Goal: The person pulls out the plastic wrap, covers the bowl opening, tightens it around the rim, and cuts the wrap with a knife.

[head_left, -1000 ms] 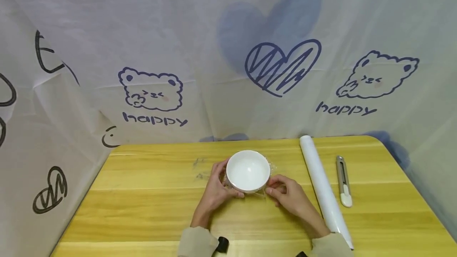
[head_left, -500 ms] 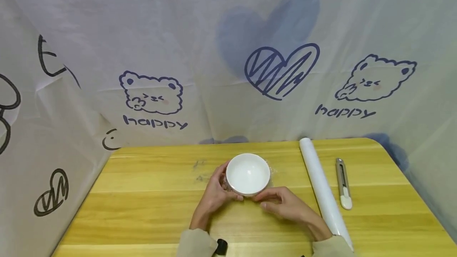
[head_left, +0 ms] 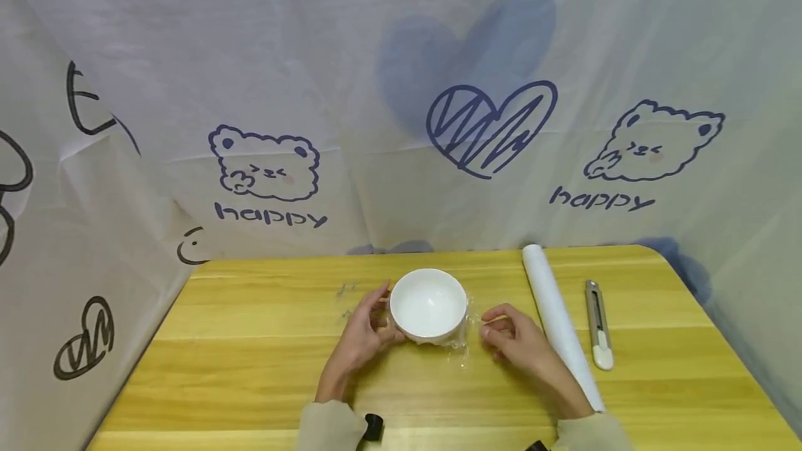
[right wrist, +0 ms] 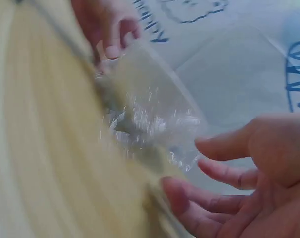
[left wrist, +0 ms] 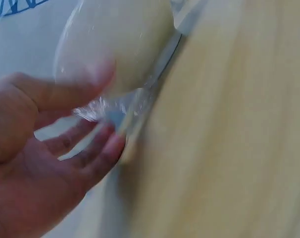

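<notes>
A white bowl [head_left: 429, 303] stands upright near the middle of the wooden table. Clear cling film [head_left: 460, 343] wraps its outside, with loose crinkled edges sticking out at the right and front. At the bowl's left side, my left hand [head_left: 365, 339] holds it between the thumb in front and the fingers round the side. In the left wrist view, the thumb overlaps the film-covered wall [left wrist: 125, 44]. My right hand [head_left: 516, 343] is off the bowl to the right, thumb and fingers parted, fingertips [right wrist: 177, 193] close to the loose film.
A long white roll [head_left: 557, 319] lies slanted on the table [head_left: 250, 367], right beside my right hand and forearm. Further right is a utility knife [head_left: 599, 326] with a grey and white handle. A printed cloth [head_left: 351, 89] hangs behind the table.
My right hand went under the bowl's front edge, then came away to the right with its fingers parted. Loose film now shows at the front right. Bowl and left hand shifted slightly left.
</notes>
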The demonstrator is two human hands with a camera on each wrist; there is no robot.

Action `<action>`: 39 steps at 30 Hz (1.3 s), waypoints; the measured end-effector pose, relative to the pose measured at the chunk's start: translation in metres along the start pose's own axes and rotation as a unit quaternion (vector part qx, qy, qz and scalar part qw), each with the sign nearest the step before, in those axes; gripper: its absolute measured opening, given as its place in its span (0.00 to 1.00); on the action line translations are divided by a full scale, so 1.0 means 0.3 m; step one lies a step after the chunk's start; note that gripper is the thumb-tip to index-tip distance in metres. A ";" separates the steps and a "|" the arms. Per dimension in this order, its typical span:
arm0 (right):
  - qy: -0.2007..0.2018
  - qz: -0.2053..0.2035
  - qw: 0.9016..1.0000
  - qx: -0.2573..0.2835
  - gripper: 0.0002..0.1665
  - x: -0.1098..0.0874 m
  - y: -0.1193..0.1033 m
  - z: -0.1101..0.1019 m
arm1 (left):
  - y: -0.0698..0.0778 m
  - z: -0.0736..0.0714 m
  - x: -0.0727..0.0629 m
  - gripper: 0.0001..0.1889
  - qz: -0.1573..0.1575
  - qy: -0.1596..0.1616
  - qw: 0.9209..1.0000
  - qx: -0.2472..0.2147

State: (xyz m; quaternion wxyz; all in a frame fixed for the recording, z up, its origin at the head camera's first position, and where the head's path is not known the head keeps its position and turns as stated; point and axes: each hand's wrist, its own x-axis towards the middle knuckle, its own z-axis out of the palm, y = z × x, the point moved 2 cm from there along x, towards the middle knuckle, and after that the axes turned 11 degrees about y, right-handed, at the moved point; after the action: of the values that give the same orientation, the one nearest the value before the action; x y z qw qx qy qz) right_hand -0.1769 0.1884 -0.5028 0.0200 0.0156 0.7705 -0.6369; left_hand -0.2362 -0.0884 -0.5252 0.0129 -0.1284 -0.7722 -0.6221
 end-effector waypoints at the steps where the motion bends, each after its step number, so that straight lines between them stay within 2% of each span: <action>1: 0.013 0.015 1.000 0.011 0.20 -0.001 0.006 0.014 | 0.006 -0.003 0.000 0.53 0.007 -0.004 1.000 0.008; 3: 0.012 0.046 0.998 0.051 0.25 -0.004 0.017 0.053 | 0.016 0.003 -0.001 0.56 0.014 -0.023 1.000 -0.001; 6: 0.022 0.075 0.990 0.114 0.30 -0.006 0.025 0.111 | 0.023 0.033 -0.002 0.61 -0.007 -0.064 0.995 -0.072; 8: 0.038 0.079 0.987 0.132 0.31 -0.007 0.029 0.135 | 0.020 0.057 0.000 0.62 -0.017 -0.069 0.991 -0.111; 10: 0.052 0.079 0.987 0.132 0.31 -0.006 0.031 0.144 | 0.013 0.073 0.001 0.61 -0.024 -0.059 0.989 -0.137; 12: 0.056 0.076 0.988 0.121 0.29 -0.003 0.029 0.138 | 0.005 0.082 0.000 0.59 -0.024 -0.042 0.988 -0.149; 14: 0.043 0.075 0.990 0.108 0.29 -0.002 0.023 0.121 | -0.001 0.087 0.001 0.58 -0.026 -0.027 0.986 -0.161; 19: -0.036 0.050 0.996 0.065 0.20 -0.008 -0.004 0.063 | 0.000 0.093 0.004 0.57 -0.029 -0.007 0.984 -0.178; 23: -0.064 0.008 0.998 0.027 0.15 -0.018 -0.026 0.030 | 0.005 0.098 0.006 0.58 -0.040 0.000 0.982 -0.183; 29: -0.045 -0.027 0.999 -0.012 0.11 -0.018 -0.015 0.042 | 0.009 0.103 0.009 0.58 -0.049 0.004 0.983 -0.179; 35: 0.022 -0.056 0.996 -0.060 0.06 -0.005 0.015 0.109 | 0.013 0.094 0.008 0.58 -0.056 -0.014 0.981 -0.187; 37: 0.023 -0.068 0.994 -0.079 0.07 -0.007 0.022 0.123 | 0.011 0.094 0.003 0.59 -0.058 -0.025 0.980 -0.188; 39: 0.001 -0.085 0.992 -0.094 0.09 -0.014 0.025 0.130 | 0.008 0.096 -0.002 0.62 -0.054 -0.038 0.981 -0.180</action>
State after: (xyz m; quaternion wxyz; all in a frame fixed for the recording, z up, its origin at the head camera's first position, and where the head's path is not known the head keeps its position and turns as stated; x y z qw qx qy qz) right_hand -0.1718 0.1517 -0.5173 -0.0338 -0.0517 0.8255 -0.5610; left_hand -0.2311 -0.0603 -0.5296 -0.0738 -0.1103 -0.6531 -0.7455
